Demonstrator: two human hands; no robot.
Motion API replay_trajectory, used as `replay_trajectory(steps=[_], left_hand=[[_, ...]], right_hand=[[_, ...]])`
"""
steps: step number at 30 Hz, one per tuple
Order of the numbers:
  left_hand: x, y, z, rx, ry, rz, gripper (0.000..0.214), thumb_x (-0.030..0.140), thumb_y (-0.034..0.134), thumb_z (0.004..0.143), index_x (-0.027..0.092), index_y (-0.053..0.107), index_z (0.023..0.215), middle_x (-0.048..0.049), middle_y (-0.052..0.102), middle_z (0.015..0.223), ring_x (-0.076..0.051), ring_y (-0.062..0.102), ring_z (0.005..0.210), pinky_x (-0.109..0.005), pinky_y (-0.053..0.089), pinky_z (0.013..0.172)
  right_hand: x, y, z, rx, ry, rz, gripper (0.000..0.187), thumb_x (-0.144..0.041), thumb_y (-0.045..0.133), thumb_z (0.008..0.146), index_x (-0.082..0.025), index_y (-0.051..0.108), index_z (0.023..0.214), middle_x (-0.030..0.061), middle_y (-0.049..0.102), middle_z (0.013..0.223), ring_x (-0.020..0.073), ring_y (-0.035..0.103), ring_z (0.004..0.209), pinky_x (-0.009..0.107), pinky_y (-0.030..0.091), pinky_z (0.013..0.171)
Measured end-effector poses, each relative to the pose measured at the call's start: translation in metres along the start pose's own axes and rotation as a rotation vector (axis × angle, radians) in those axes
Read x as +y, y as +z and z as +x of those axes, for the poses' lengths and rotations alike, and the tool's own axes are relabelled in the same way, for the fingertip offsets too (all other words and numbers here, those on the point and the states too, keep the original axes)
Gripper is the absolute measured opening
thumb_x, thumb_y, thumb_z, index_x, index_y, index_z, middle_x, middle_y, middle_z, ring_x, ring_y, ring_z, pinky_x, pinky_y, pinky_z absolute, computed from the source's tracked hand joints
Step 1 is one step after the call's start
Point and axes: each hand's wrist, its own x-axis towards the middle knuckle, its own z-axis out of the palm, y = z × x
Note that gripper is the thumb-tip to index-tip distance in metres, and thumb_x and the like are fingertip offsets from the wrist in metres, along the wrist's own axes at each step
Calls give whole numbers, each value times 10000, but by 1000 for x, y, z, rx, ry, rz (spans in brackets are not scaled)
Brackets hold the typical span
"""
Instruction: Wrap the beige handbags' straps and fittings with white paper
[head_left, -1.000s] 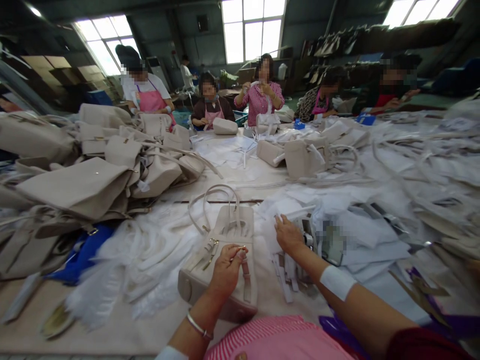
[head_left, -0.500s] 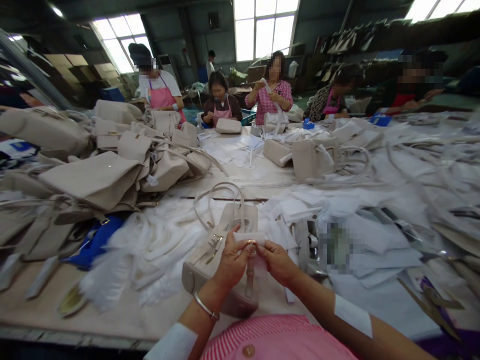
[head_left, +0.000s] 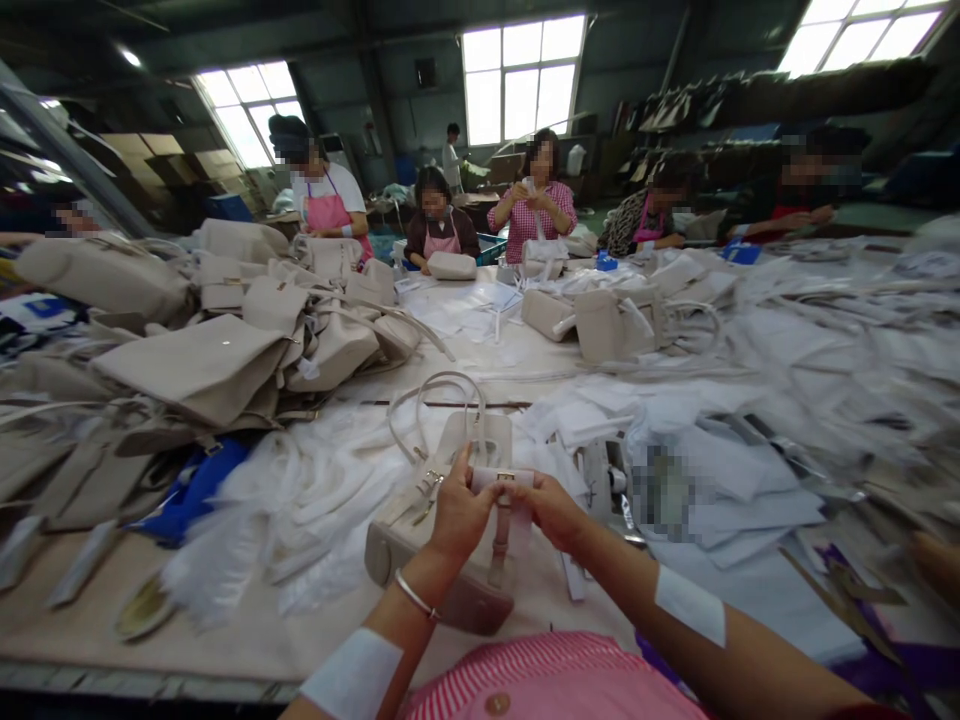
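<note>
over the table [head_left: 240,645], both hands [head_left: 459,512] hold a white strip [head_left: 487,478] at a buckle [head_left: 506,477].

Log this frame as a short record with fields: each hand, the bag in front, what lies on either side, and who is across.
Left hand: pinching white paper beside a small metal buckle
Right hand: pinching the same paper, on the buckle's other side
Bag: beige, under the hands, with looped handles
Left side: crumpled white wrapping; heaped beige bags
Right side: loose white sheets
Across: several co-workers, one in a checked shirt
</note>
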Motion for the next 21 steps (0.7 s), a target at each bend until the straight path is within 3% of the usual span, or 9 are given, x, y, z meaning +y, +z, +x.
replay_trajectory(steps=[3,5,8,11,14,18,21], left_hand=[[9,-1,1,-31,119,-8,614,266,738,700,208,575,1290,-107,630,1244,-273,560,1169,-400,385,1056],[9,-5,2,-150,96,-114,560,296,741,705,216,612,1244,-102,645,1213,-266,576,1141,-390,422,1022],[2,-14,5,-394,-192,-388,541,455,653,789,187,587,1253,-109,680,1049,-216,654,888,-350,542,764],[-11,-15,7,-561,-420,-528,516,518,574,834,161,594,1207,-91,666,930,-147,625,677,-248,495,535],[-16,-1,6,-647,-269,-384,434,480,607,824,152,669,1102,-53,660,800,-141,603,651,-247,491,566],[-13,26,-1,-443,62,-177,370,447,564,859,176,699,1072,-84,694,1017,-224,604,988,-345,464,919],[-14,37,-6,-436,29,-163,391,452,460,911,171,680,1072,-85,701,989,-218,612,939,-337,466,891]], right_hand=[[-13,-6,3,4,-32,-118,348,-419,781,678,-103,698,798,34,685,719,140,585,648,261,449,655],[-17,-9,0,39,-83,-163,338,-433,770,686,-111,691,750,18,664,680,133,562,625,260,442,642],[-18,-10,-9,106,-144,-173,364,-469,733,714,-124,704,824,38,681,745,169,589,693,295,471,689],[-14,-7,-16,154,-167,-139,390,-481,721,720,-133,707,894,54,693,799,193,602,735,318,488,708],[-9,-3,-17,193,-199,-117,347,-462,710,734,-138,703,856,31,667,732,172,579,672,290,475,635],[-1,-2,-14,354,-232,-226,289,-429,642,785,-145,690,812,-4,599,634,133,514,559,245,418,508],[-1,-9,-13,388,-234,-471,229,-348,567,824,-165,696,872,19,642,723,165,580,653,284,489,599]])
